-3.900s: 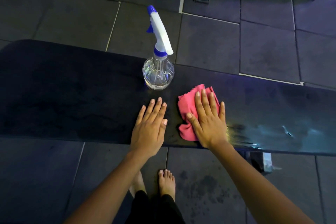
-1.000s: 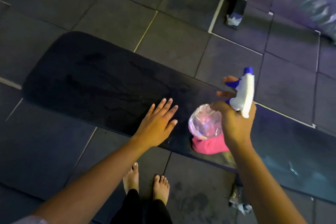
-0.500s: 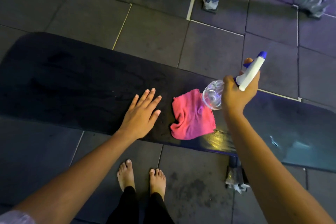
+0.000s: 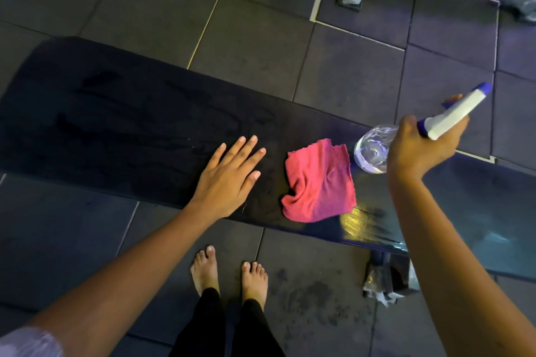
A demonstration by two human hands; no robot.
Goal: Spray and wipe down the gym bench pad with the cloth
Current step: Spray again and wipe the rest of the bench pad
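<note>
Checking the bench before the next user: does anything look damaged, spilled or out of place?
Nothing looks damaged. The bench pad shows wet streaks, the pink cloth lies crumpled on it, and the right hand holds the spray bottle tilted.

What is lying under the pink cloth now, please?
The pink cloth lies crumpled on the dark bench pad, near its front edge. Whether the covered patch is wet cannot be seen.

You stand in a gym: dark rubber floor tiles (image 4: pixel 255 38) surround a long black padded bench (image 4: pixel 130 130).
</note>
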